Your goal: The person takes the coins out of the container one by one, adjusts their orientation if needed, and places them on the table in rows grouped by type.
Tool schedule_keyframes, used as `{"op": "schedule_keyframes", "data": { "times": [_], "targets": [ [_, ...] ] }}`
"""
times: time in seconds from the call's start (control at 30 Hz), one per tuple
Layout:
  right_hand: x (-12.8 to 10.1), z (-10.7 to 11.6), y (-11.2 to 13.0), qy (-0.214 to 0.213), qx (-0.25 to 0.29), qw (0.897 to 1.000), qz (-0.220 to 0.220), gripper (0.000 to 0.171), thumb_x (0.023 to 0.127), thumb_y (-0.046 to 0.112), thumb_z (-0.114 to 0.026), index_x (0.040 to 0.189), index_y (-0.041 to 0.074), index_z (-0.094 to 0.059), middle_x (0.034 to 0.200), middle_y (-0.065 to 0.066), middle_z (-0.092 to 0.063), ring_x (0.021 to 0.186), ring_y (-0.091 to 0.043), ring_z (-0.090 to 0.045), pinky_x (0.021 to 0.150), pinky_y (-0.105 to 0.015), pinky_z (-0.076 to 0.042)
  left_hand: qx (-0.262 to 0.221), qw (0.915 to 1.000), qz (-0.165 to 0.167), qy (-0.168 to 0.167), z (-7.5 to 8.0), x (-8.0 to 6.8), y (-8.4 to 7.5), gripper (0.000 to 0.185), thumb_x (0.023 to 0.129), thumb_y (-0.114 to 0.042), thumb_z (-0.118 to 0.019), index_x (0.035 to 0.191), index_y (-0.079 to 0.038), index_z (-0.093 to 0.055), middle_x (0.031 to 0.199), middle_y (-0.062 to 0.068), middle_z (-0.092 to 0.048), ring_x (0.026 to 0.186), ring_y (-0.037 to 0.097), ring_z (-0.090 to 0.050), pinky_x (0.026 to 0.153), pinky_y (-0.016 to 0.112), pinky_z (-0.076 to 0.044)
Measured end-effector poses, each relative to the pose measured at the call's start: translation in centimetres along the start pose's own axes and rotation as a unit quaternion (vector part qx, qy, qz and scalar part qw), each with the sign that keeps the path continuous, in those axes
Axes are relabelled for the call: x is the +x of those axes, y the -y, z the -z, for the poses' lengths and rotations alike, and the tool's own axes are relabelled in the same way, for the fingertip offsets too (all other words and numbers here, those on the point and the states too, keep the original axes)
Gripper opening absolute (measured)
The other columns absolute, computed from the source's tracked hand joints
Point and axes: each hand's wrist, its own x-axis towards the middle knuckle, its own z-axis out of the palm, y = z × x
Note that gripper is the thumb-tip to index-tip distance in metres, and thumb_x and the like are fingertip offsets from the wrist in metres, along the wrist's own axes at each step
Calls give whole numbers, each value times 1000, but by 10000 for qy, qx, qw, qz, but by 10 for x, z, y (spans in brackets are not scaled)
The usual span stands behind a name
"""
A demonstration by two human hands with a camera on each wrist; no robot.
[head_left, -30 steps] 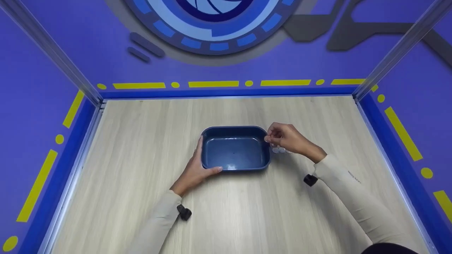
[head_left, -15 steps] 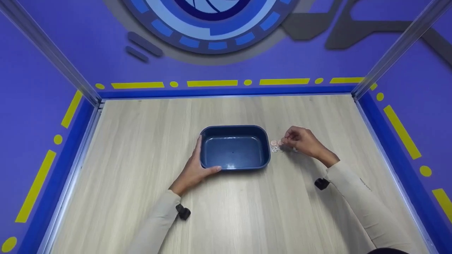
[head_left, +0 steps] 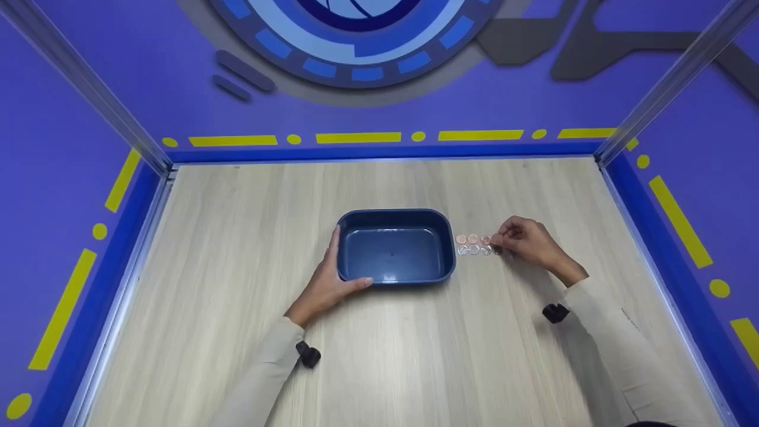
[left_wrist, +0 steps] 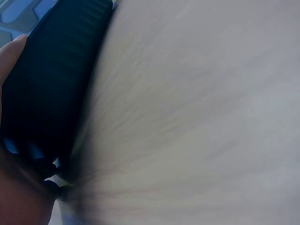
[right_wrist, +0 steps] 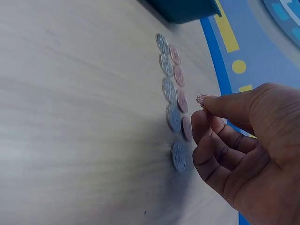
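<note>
Right wrist view: nine coins (right_wrist: 171, 89) lying in two rows, one coin (right_wrist: 202, 99) pinched by right hand (right_wrist: 243, 150) | left hand (head_left: 325, 284) grips one tub (head_left: 394, 246) corner, fingers curled.

The head camera looks steeply down on the whole counter (head_left: 237, 308) toward the far wall, while the left wrist view sits blurred against the blue tray (left_wrist: 56, 79) and the right wrist view skims low over the coins (right_wrist: 171, 91), sharing the tray's corner.
</note>
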Motion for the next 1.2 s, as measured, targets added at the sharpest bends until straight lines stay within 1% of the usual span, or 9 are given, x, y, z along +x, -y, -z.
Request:
{"op": "schedule_keyframes", "data": {
  "times": [0.2,0.47,0.6,0.77,0.97,1.13,1.2],
  "targets": [
    [-7,6,-13,-91,-47,9999,-129,18,105,12,-78,106,-4,-71,92,-21,-75,74,-24,-68,60,-22,-51,-17,10000,53,0,0,-1,1,137,87,-40,-95,177,-39,7,185,2,-8,166,35,-21,130,63,-24],
    [-11,11,-20,-141,58,9997,-204,20,106,13,-77,108,-6,-70,95,-23,-78,75,-25,-70,60,-22,-52,-21,10000,-11,-72,0,-3,1,138,86,-38,-96,178,-37,6,185,3,-9,166,33,-21,131,59,-23],
    [-11,9,-24,-215,48,9996,-185,18,106,10,-75,109,-7,-70,94,-23,-78,78,-26,-72,63,-22,-53,-8,10000,-3,-99,-1,-4,0,139,85,-38,-97,178,-36,6,185,3,-9,166,33,-21,131,59,-22],
    [-9,4,-29,-383,56,9990,-207,14,107,4,-72,110,-10,-69,93,-24,-77,78,-26,-73,63,-20,-53,-7,10000,6,-90,-3,-3,-1,139,85,-38,-97,178,-37,6,185,3,-10,166,34,-22,131,59,-24],
    [-6,0,-33,-666,-426,9968,-89,10,104,-3,-71,111,-10,-71,96,-22,-74,81,-23,-68,64,-18,-49,11,10000,56,-74,-3,-3,-1,139,86,-39,-96,178,-34,8,185,4,-8,166,36,-21,130,62,-24],
    [-1,-2,-31,-684,-826,9942,-3,11,105,-3,-70,112,-12,-72,97,-21,-73,83,-24,-66,68,-19,-47,60,9999,4,-97,-2,3,-1,144,85,-42,-96,177,-28,15,185,8,-2,167,37,-18,131,60,-22],
    [0,-2,-30,-690,-938,9932,56,14,106,-1,-69,114,-12,-71,100,-23,-73,85,-26,-66,71,-22,-47,65,9999,-78,-95,-1,5,0,147,85,-43,-96,176,-26,18,185,8,3,168,36,-13,133,58,-19]
  ]
}}
